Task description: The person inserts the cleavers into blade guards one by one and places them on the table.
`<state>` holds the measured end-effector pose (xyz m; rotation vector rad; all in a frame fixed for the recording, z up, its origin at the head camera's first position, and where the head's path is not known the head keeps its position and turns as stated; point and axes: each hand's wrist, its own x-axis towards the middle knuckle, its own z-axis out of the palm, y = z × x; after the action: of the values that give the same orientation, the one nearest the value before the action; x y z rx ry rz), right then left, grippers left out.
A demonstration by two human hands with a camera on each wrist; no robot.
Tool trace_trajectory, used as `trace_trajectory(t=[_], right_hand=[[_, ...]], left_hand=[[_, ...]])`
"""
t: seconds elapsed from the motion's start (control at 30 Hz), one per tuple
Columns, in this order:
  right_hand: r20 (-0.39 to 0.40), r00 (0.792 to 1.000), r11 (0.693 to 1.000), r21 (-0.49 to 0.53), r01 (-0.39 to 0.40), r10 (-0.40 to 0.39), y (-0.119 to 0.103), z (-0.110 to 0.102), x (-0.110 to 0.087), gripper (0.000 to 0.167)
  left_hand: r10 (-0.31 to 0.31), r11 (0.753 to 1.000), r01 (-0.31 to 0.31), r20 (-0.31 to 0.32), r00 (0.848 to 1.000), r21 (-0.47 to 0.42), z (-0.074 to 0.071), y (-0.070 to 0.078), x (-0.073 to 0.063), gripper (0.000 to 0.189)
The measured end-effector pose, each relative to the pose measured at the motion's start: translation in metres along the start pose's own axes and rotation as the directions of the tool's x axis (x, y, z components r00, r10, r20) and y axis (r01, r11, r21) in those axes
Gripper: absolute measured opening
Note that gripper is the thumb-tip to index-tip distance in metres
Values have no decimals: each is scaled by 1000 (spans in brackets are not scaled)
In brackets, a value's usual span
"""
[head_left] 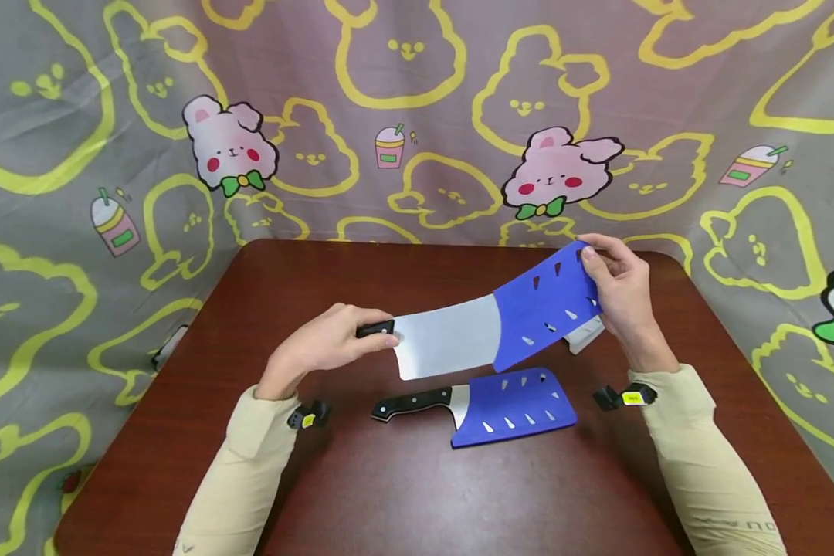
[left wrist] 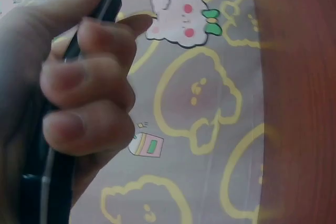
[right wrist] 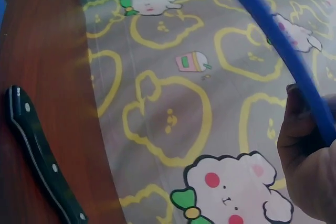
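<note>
My left hand (head_left: pixel 327 337) grips the black handle (head_left: pixel 375 330) of a cleaver (head_left: pixel 448 337), and in the left wrist view the fingers curl round that handle. The cleaver's broad steel blade is held above the table, its outer part inside a blue slotted blade guard (head_left: pixel 528 324). At the guard's far end, my right hand (head_left: pixel 622 286) pinches it between thumb and fingers. Below lies a second cleaver, its black handle (head_left: pixel 413 402) pointing left and its blade mostly covered by another blue guard (head_left: pixel 514 409).
A white slotted piece (head_left: pixel 584 333) lies behind the raised guard, partly hidden by it. The dark red-brown table (head_left: pixel 306 286) meets a patterned curtain (head_left: pixel 445 185) at its back and along the sides.
</note>
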<state>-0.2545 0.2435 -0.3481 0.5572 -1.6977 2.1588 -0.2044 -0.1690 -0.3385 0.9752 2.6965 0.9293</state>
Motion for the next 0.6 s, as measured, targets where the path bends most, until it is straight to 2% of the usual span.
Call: trace_trajectory(t=[0.1,0.33,0.6], right_hand=[[6,1000,1000,-8,5,-5,1,4,-1,24],[-134,991,999,42,-14,19,6,11,-2,27],[-109,993,999,30,-34,37,10,16,-6,30]], left_hand=[[-9,1000,9,11,1000,11,2,1,0,20],[-42,999,41,-43,998,-20,2,1,2,21],[-44,999,45,-48,998,18,-4,3,-2,25]])
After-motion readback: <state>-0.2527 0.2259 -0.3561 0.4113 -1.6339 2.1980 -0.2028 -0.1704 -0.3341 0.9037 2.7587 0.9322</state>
